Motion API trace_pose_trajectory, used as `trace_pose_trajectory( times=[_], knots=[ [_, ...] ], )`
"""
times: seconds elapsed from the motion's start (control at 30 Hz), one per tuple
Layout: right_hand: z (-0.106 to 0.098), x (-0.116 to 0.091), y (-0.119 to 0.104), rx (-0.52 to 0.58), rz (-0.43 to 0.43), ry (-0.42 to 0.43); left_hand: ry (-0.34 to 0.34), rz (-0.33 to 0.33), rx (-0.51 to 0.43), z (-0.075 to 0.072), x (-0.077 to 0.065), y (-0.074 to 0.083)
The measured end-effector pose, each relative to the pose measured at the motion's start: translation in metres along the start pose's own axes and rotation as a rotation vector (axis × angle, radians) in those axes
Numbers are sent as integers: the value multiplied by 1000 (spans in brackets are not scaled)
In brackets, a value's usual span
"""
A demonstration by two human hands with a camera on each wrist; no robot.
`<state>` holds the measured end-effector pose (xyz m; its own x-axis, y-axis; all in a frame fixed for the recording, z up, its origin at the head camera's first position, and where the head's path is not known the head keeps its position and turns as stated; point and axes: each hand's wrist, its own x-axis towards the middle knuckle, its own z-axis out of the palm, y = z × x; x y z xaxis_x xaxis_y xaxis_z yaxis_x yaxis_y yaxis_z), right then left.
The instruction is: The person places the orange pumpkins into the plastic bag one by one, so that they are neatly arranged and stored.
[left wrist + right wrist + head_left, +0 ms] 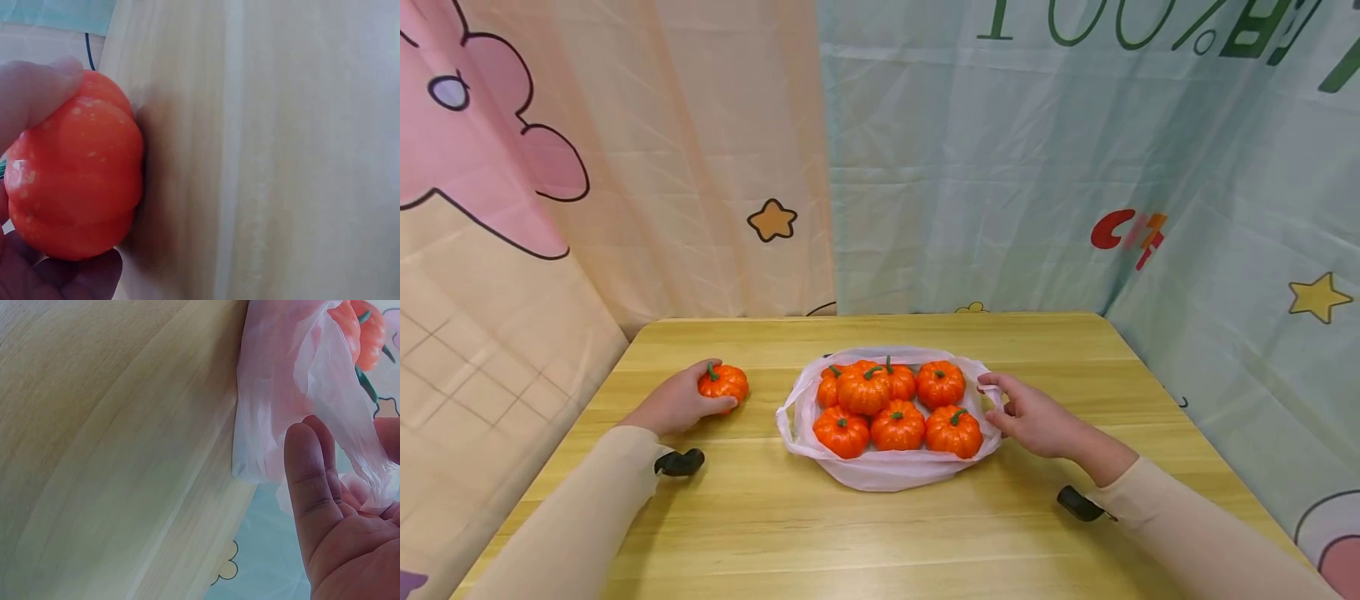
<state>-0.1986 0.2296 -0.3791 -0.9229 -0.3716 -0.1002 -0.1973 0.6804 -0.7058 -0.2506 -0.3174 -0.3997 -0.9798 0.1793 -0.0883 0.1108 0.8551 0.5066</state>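
My left hand [682, 402] grips a small orange toy pumpkin [727, 383] with a green stem, at the left of the table. In the left wrist view, thumb and fingers lie on opposite sides of this pumpkin [81, 169], close by the wood surface. A white plastic bag [880, 477] sits at the middle of the table with its mouth spread wide. Several similar pumpkins [898, 426] fill it, one resting on top of others. At the bag's right side my right hand [1037, 419] holds its handle loop [350, 406], which runs between thumb and fingers.
The wooden table [880, 546] has its far edge against printed curtains [970, 208], which also hang along the left and right sides. Dark camera mounts [680, 462] stick out from both beige sleeves near the wrists. Another bag handle [784, 423] stands up at the bag's left.
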Motion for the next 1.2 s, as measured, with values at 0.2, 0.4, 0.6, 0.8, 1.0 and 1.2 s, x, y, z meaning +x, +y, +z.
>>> trace_pose_trajectory(
  times=[0.2,0.4,0.6,0.8,1.0,1.2],
  knots=[
    [0,1,0,-5,-9,3,10,10,-20,-3,9,-4],
    [0,3,1,-8,-13,-1,46,28,-48,-17,13,7],
    [1,3,0,-9,-21,-4,41,64,-58,-33,17,38],
    [1,2,-1,1,-22,-7,60,138,-92,-34,24,74],
    [2,2,1,3,-27,-2,51,206,-97,-25,26,110],
    [3,2,2,14,-16,-5,17,314,-170,-12,29,142]
  ],
)
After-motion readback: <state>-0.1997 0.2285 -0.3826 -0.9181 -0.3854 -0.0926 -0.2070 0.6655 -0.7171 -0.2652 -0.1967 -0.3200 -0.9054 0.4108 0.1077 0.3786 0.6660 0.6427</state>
